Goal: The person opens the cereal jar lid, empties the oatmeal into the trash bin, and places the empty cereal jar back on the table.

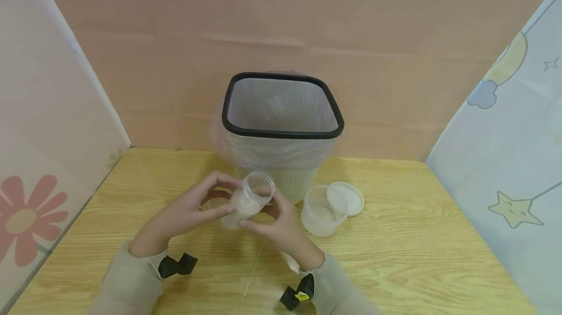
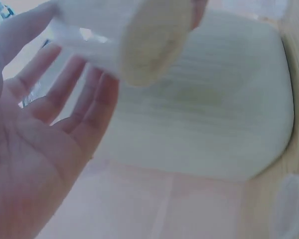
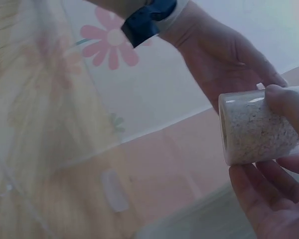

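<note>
Both hands hold a small clear plastic jar [image 1: 252,198] above the table, in front of the bin. Its uncapped mouth tilts up and to the right in the head view. Pale flaky bits fill much of the jar [image 3: 256,124], as the right wrist view shows. My left hand [image 1: 193,210] grips its left side, thumb in front and fingers behind. From the right, my right hand [image 1: 283,227] holds the lower part between thumb and fingers. Directly behind stands a pale bin [image 1: 285,178] with a black rim and a thin liner bag.
Right of the hands stands a translucent round tub [image 1: 318,220], with a white lid [image 1: 356,198] beside it. A thin clear stick [image 1: 252,276] lies near the front. Fabric walls enclose the wooden table [image 1: 417,237] at the back and sides.
</note>
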A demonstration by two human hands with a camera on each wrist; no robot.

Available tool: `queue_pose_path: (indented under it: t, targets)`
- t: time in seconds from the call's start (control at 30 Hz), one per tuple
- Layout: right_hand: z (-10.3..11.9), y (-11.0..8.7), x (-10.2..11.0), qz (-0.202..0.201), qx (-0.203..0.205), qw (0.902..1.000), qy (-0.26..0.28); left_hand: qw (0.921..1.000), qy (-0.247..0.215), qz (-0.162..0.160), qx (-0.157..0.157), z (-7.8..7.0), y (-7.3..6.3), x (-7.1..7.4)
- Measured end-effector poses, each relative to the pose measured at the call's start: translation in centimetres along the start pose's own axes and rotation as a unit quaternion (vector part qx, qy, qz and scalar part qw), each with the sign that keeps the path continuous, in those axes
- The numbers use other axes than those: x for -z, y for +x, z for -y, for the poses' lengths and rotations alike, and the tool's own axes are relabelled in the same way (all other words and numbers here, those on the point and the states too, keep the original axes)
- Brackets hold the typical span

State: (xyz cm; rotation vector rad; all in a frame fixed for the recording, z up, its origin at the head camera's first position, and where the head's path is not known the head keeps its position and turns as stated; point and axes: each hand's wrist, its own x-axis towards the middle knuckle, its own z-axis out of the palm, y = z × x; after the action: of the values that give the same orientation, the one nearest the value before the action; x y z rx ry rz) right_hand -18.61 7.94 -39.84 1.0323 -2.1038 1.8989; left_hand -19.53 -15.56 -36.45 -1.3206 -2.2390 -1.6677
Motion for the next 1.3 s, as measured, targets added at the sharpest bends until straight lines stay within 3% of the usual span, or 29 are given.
queue_pose_path:
  t: [0.1, 0.33, 0.57, 0.7, 0.83, 1.0, 1.13, 1.3]
  targets:
    - [0.9, 0.1, 0.5, -0.008, 0.006, 0.9999, 0.014, 0.9990, 0.004, -0.028, -0.035, -0.5, 0.3, -0.6]
    - [2.8, 0.4, 1.1, -0.040, 0.017, 0.9965, 0.071, 0.9923, 0.012, -0.093, -0.081, -1.4, 1.0, -2.4]
    - [5.3, 1.8, 1.4, -0.075, 0.032, 0.9920, 0.097, 0.9794, 0.013, -0.165, -0.116, -2.4, 1.7, -4.0]
    - [6.6, 2.8, 1.3, -0.087, 0.021, 0.9916, 0.092, 0.9646, -0.007, -0.217, -0.150, -3.0, 2.0, -4.2]
    - [7.6, 3.9, 1.0, -0.098, 0.004, 0.9910, 0.090, 0.9492, -0.007, -0.268, -0.164, -3.5, 2.5, -4.1]
    - [8.9, 5.7, 0.8, -0.121, -0.005, 0.9853, 0.120, 0.9341, 0.045, -0.314, -0.164, -5.0, 4.3, -3.0]
    - [10.0, 7.5, 0.7, -0.144, -0.028, 0.9721, 0.183, 0.9153, 0.122, -0.343, -0.172, -6.4, 6.1, -1.7]
    - [11.0, 9.3, 0.8, -0.154, -0.079, 0.9429, 0.285, 0.8907, 0.191, -0.366, -0.191, -7.3, 8.0, -0.1]
